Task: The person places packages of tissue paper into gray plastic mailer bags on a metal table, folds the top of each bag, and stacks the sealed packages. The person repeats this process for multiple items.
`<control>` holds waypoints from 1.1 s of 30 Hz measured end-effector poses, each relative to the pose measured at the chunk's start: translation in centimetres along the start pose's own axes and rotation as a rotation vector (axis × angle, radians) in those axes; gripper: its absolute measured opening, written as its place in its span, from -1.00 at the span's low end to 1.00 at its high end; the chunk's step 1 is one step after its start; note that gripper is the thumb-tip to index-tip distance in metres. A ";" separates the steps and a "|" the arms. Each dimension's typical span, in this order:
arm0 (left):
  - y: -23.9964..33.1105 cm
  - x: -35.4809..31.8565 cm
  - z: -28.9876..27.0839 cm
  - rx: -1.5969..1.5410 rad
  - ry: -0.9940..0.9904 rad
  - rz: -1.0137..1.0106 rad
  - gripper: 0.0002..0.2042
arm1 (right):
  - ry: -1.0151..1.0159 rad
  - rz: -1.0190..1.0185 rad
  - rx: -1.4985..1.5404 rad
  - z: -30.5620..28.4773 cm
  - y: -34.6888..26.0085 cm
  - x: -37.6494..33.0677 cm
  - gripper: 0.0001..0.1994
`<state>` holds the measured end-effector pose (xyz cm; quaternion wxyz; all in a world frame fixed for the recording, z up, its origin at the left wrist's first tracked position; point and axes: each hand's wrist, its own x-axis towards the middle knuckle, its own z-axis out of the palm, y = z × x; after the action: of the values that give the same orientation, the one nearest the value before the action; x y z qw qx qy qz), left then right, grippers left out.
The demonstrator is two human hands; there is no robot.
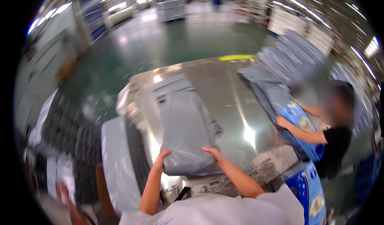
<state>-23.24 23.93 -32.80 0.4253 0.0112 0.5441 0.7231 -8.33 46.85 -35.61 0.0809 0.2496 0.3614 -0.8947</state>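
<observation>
Grey plastic wraps the parcel (186, 133), a long soft mailer bag lying lengthwise on the steel counter (224, 89) straight ahead. The left hand (161, 158) clamps its near left corner, fingers curled over the top; the right hand (213, 153) lies spread on the near right corner, fingers flat on the film. Both hands hold the near end only, so the far end rests on the counter, on or against another grey bag (172, 83) behind it.

To handle it well, the grip should probably stay even on both corners, since the film looks slick and the contents may sag if one side is let go. Sliding seems safer than lifting by the corners.

The left edge of the counter drops toward a grey panel (116, 161) and dark crates (72, 129), so there is little room that way. To the right, bare steel lies open as far as a co-worker's hand (283, 122) on a blue bag (298, 119), with stacked grey bags (280, 61) beyond. The near counter edge is chipped and rough just beside the right forearm.
</observation>
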 end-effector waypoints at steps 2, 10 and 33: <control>2.0 -2.9 0.9 0.037 -0.032 0.072 -0.27 | 0.024 -0.027 0.020 0.6 1.2 -1.0 -0.59; 4.5 -20.2 -5.1 0.077 0.224 0.349 -0.15 | -0.307 -0.199 -0.217 13.2 5.9 -4.5 -0.31; -14.9 -30.0 -34.1 -0.389 1.040 0.761 -0.51 | -0.375 -0.025 -0.555 26.2 21.9 1.3 0.05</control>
<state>-11.45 -20.68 -45.22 -0.1824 -0.2245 0.4961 0.8187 -12.49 12.98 -33.44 0.2001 0.0446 0.5732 -0.7933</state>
